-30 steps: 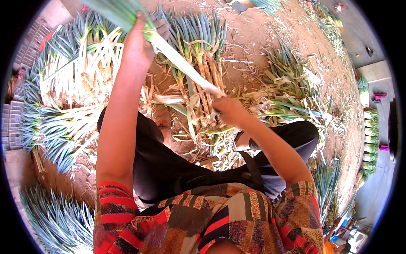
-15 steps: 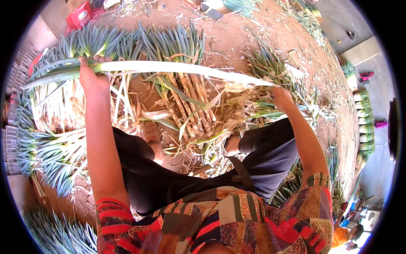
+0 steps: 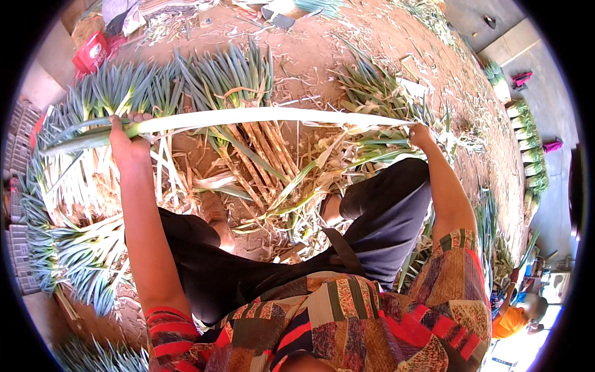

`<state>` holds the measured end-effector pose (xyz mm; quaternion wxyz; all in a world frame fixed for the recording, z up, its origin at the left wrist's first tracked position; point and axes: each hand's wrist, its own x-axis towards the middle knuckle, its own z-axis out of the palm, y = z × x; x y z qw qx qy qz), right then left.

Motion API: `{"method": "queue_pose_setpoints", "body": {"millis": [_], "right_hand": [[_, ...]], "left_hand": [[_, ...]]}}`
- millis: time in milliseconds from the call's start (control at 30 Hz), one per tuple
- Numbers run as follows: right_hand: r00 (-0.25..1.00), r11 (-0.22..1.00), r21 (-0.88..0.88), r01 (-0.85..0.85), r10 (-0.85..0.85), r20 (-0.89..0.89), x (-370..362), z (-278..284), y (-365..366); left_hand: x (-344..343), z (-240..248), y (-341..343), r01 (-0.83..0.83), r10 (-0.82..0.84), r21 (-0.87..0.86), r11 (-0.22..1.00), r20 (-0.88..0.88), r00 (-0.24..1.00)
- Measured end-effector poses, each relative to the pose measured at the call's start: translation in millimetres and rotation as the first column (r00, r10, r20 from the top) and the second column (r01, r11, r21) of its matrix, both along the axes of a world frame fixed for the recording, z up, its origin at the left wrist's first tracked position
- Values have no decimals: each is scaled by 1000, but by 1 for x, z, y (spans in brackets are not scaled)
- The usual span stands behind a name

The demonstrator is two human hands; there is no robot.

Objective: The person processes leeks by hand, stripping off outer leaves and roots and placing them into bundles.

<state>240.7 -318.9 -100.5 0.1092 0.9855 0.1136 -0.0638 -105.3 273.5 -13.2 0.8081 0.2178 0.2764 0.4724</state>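
A long green onion (image 3: pixel 248 116) stretches nearly level between my hands, its white stalk bare and smooth. My left hand (image 3: pixel 131 136) is closed round it where the green leaves meet the white; the leaves trail out to the left. At the thin right end, my right hand (image 3: pixel 423 136) is closed on the stalk's tip or a strip of its skin; which one I cannot make out. Beneath the stalk lies a bundle of unpeeled onions (image 3: pixel 263 146) with brown, dirty stems. Peeled white onions (image 3: pixel 80 167) lie in rows at the left.
Stripped leaves and skins (image 3: pixel 310 204) litter the earth floor around my feet. A heap of green leaves (image 3: pixel 378 93) lies beyond my right hand. A red bag (image 3: pixel 90 53) stands far left, with grey crates (image 3: pixel 22 248) along the left edge. Another person (image 3: pixel 517 317) is at the lower right.
The green onion has gone from slanting down rightward to nearly level. My right hand has shifted right, its fingers now drawn in more tightly. The whole view has also shifted.
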Motion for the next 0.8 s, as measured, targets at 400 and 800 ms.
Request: {"method": "queue_pose_setpoints", "body": {"millis": [400,800], "right_hand": [[755,542,543,642,-569,-325,1,-22,-165],[898,542,838,58,338,-281,-94,64,188]], "left_hand": [[-75,-11,113,-184,169,166,969,96,981],[-22,-58,122,-7,60,-326,945,153,986]]}}
